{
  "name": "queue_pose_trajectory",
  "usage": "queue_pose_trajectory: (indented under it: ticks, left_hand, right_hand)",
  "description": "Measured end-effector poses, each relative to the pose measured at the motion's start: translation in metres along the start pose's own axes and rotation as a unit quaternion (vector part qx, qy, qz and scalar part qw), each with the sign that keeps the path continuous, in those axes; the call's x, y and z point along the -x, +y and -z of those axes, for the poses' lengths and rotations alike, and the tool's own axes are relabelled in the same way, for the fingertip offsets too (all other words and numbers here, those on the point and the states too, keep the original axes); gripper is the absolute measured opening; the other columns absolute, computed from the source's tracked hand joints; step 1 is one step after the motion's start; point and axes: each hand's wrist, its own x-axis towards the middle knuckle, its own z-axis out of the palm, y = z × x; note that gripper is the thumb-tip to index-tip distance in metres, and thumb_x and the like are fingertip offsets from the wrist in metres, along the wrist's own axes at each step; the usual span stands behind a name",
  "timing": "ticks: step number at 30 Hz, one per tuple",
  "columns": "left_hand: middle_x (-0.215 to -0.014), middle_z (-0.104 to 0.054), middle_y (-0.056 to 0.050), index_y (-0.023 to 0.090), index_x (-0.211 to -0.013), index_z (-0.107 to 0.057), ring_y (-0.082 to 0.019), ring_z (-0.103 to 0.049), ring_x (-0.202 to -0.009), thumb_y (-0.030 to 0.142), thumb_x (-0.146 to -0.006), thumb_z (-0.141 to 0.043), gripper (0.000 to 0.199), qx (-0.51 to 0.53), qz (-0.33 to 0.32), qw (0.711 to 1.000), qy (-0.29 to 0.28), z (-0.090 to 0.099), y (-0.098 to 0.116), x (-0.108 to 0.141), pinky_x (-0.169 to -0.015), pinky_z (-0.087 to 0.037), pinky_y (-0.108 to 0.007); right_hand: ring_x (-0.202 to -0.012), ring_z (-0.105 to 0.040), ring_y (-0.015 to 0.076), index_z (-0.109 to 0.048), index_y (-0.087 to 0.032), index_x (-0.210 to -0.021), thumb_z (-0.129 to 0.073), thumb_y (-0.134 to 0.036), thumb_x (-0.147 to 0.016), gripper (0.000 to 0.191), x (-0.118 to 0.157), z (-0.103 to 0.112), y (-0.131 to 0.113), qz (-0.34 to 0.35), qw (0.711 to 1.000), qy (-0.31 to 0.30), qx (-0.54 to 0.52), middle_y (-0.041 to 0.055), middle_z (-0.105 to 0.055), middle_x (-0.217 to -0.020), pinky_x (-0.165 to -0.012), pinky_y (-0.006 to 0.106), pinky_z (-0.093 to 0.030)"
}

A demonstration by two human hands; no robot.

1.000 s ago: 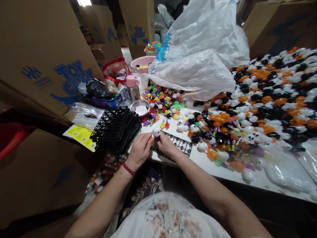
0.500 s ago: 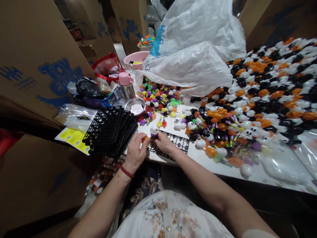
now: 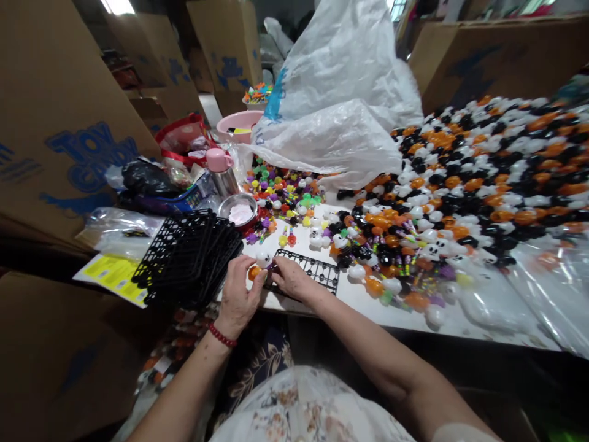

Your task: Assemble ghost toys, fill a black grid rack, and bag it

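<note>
At the table's front edge my left hand [image 3: 240, 291], with a red bead bracelet at the wrist, has its fingers closed round an orange piece [image 3: 253, 272]. A white round piece [image 3: 263, 259] shows between the two hands, at the left fingertips. My right hand [image 3: 291, 277] pinches something small and dark beside it; the fingers mostly hide it. Under and behind the right hand lies a black grid tray [image 3: 324, 274]. Left of my hands is a stack of black grid trays [image 3: 188, 261].
Piles of orange, black and white pieces [image 3: 460, 178] cover the right side. Small coloured pieces [image 3: 288, 193], a metal bowl [image 3: 238, 210], a pink-lidded flask [image 3: 223, 172] and a white plastic sack [image 3: 331, 135] lie beyond my hands. Cardboard boxes [image 3: 59, 92] stand left.
The view has shifted, so the table's things appear further left and slightly lower. The white piece has come closer to my left fingertips, and my hands are nearer each other.
</note>
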Motion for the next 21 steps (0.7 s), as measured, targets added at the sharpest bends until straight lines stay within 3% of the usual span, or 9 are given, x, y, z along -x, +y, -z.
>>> queue_pose_trajectory:
  ticks: [3, 5, 7, 9, 14, 21]
  left_hand:
    - [-0.117, -0.055, -0.014, 0.015, -0.123, -0.050, -0.025, -0.053, -0.113, 0.028, -0.089, -0.060, 0.038, 0.003, 0.001, 1.000, 0.015, 0.002, 0.001, -0.005, -0.098, -0.047, -0.044]
    - [-0.126, -0.052, -0.015, 0.016, -0.131, -0.047, -0.026, -0.050, -0.120, 0.029, -0.089, -0.059, 0.046, 0.010, -0.004, 1.000, 0.001, 0.003, 0.002, -0.009, -0.104, -0.043, -0.046]
    - [-0.134, -0.049, -0.015, 0.017, -0.137, -0.043, -0.026, -0.047, -0.127, 0.030, -0.091, -0.056, 0.049, 0.020, -0.014, 0.999, -0.027, 0.003, 0.002, -0.016, -0.109, -0.039, -0.046]
    - [-0.139, -0.047, -0.014, 0.019, -0.141, -0.042, -0.025, -0.045, -0.130, 0.029, -0.094, -0.051, 0.049, 0.035, -0.024, 0.998, -0.054, 0.000, 0.000, -0.022, -0.112, -0.037, -0.045]
    - [-0.131, -0.056, -0.011, 0.018, -0.131, -0.053, -0.020, -0.052, -0.124, 0.028, -0.098, -0.042, 0.036, 0.074, -0.020, 0.992, -0.103, -0.011, -0.005, -0.032, -0.110, -0.041, -0.040]
    - [-0.117, -0.062, -0.011, 0.016, -0.120, -0.059, -0.019, -0.059, -0.113, 0.029, -0.099, -0.038, 0.032, 0.068, 0.009, 0.993, -0.095, -0.009, -0.001, -0.034, -0.101, -0.048, -0.037]
  right_hand:
    - [-0.088, -0.057, 0.0192, -0.054, -0.018, -0.109, -0.055, -0.020, -0.090, 0.018, 0.027, 0.042, 0.009, -0.002, 0.993, 0.102, 0.054, 0.0081, -0.060, -0.101, -0.080, 0.030, -0.046]
    - [-0.091, -0.055, 0.0228, -0.057, -0.016, -0.103, -0.054, -0.019, -0.091, 0.013, 0.050, 0.075, 0.018, -0.067, 0.966, 0.169, 0.183, 0.0121, -0.058, -0.102, -0.081, 0.034, -0.045]
    - [-0.093, -0.053, 0.0268, -0.060, -0.013, -0.097, -0.055, -0.021, -0.090, 0.012, 0.069, 0.102, 0.027, -0.153, 0.918, 0.183, 0.316, 0.0155, -0.057, -0.100, -0.081, 0.037, -0.044]
    - [-0.092, -0.053, 0.0291, -0.063, -0.011, -0.094, -0.057, -0.024, -0.089, 0.015, 0.079, 0.119, 0.037, -0.211, 0.879, 0.153, 0.400, 0.0173, -0.057, -0.100, -0.078, 0.038, -0.043]
    - [-0.087, -0.054, 0.0289, -0.069, -0.011, -0.084, -0.048, -0.016, -0.090, 0.022, 0.072, 0.118, 0.056, -0.227, 0.862, 0.071, 0.447, 0.0189, -0.057, -0.094, -0.071, 0.037, -0.041]
    - [-0.083, -0.057, 0.0274, -0.067, -0.009, -0.089, -0.042, -0.007, -0.087, 0.026, 0.059, 0.109, 0.065, -0.233, 0.872, 0.079, 0.423, 0.0199, -0.058, -0.093, -0.066, 0.035, -0.040]
